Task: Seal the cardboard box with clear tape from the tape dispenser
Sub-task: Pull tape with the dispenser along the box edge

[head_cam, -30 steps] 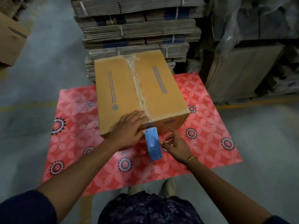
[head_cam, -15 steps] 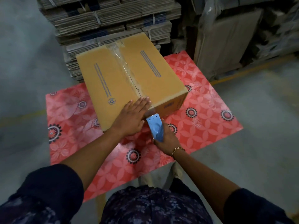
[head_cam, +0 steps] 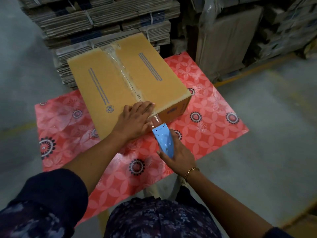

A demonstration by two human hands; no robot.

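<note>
My left hand [head_cam: 135,120] lies flat, fingers spread, on the near edge of the cardboard box [head_cam: 127,81], pressing down where the clear tape [head_cam: 122,73] meets the top's near corner. My right hand [head_cam: 178,153], just near and to the right of it, is wrapped around the blue tape dispenser [head_cam: 163,139], whose toothed blade points at the box's near face. A short span of tape runs taut from the blade up to the box edge beneath my left fingers. The roll inside the dispenser is hidden behind its blue body and my palm, and the box's near face is mostly covered by my left hand. A gold bracelet [head_cam: 191,171] circles my right wrist. The box sits on the desk [head_cam: 214,121], covered in a red floral sheet, toward its far left side. It is tan, closed, with a glossy wrinkled strip of tape along the centre seam from far edge to near edge, printed blue lines on each flap and a recycling mark near my left hand. Bundled flat cartons [head_cam: 103,19] are stacked beyond it, dim and blurred.
</note>
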